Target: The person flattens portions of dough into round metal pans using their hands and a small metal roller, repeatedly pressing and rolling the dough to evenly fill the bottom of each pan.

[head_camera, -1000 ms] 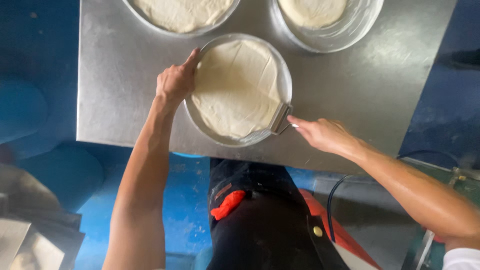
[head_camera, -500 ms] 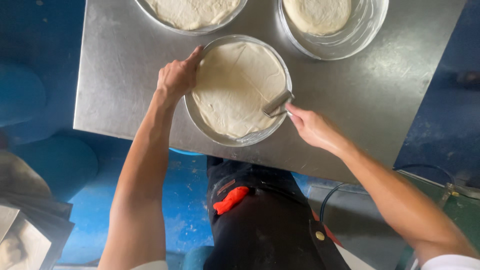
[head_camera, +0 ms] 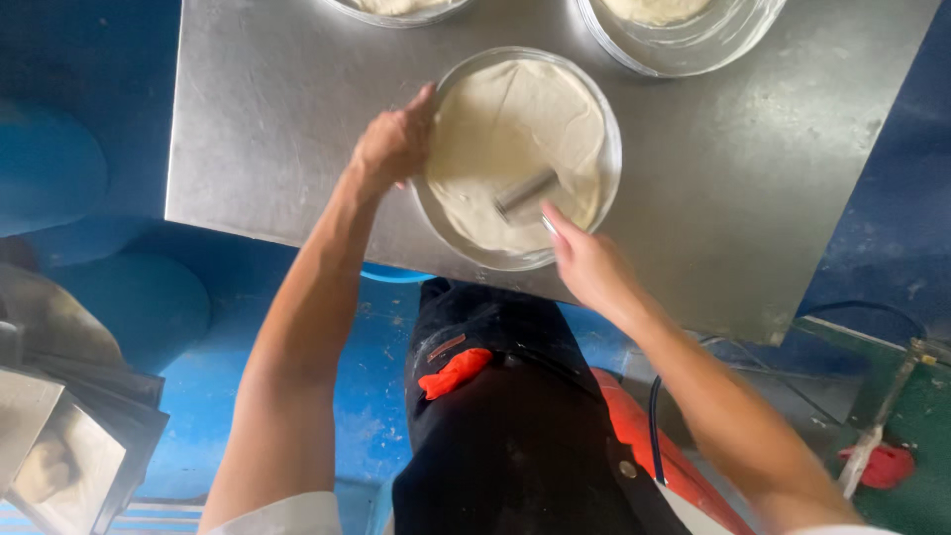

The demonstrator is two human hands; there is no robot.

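From the head camera I look straight down on a brushed steel table (head_camera: 753, 198) standing on a blue floor (head_camera: 149, 307). Near its front edge sits a round, shallow metal pan (head_camera: 451, 226) lined with a flat sheet of pale dough (head_camera: 515, 129) that fills it almost to the rim.

My left hand (head_camera: 391, 149) rests against the left rim of that pan, fingers curled over the edge and pressing on it, so it is gripping the pan's side. My right hand (head_camera: 584, 263) comes in from the lower right, its fingers closed together around the handle of a small metal roller (head_camera: 525, 193). The roller's short grey cylinder lies on the dough, a little right of the pan's middle and tilted on a diagonal. The handle itself is blurred, so I can only just make out where the fingers meet it.

At the far edge of the table two more round pans (head_camera: 684, 45) with dough in them are cut off by the top of the picture, one to the left and one to the right, well apart from the hands.

Below the table I see a dark apron (head_camera: 515, 436) with a red cloth (head_camera: 456, 372) tucked at the waist. At the lower left stands a stack of flat metal trays (head_camera: 69, 436).
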